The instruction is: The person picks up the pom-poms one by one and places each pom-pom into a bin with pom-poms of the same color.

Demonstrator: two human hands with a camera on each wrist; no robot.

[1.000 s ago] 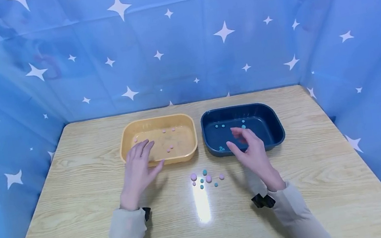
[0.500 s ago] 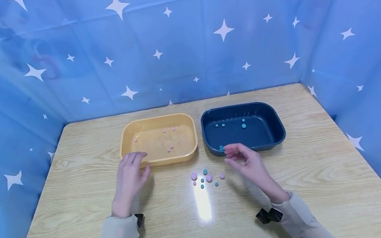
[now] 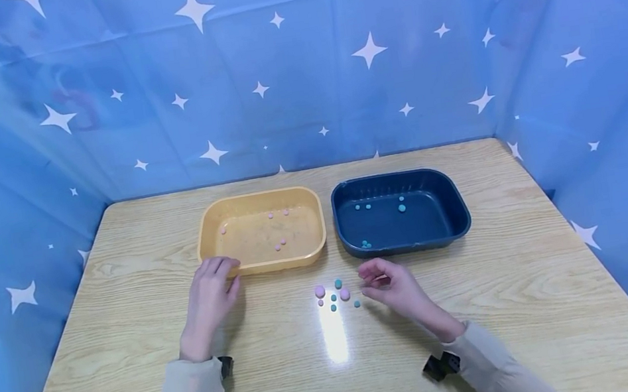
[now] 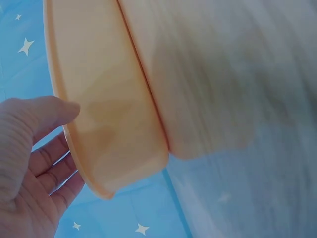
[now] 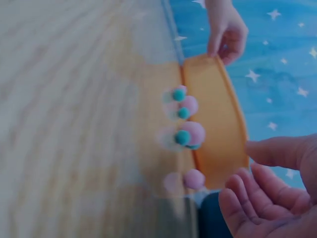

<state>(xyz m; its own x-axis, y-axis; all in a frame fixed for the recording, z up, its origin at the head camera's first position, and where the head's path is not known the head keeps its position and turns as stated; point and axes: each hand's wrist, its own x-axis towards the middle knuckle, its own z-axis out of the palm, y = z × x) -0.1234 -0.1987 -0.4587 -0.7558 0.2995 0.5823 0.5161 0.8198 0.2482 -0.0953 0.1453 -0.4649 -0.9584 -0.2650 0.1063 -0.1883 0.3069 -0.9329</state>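
Observation:
In the head view my right hand hovers low beside small pink and teal balls on the table, thumb and fingers parted. The nearest pink ball shows in the right wrist view, apart from the fingertips; in the head view the hand hides it. Farther left lie a larger pink ball and a teal ball. My left hand is at the near left corner of the yellow-orange tray, holding no ball. Its thumb is outside the rim, its fingers beyond it; contact is unclear.
Several small pink balls lie in the yellow-orange tray. To its right stands a dark blue tray with several teal balls inside. A blue star-patterned curtain borders the wooden table at the back and sides.
From above the dark blue tray, my right hand has come down and left to the loose balls. My left hand has drawn back slightly from over the yellow-orange tray to its near corner.

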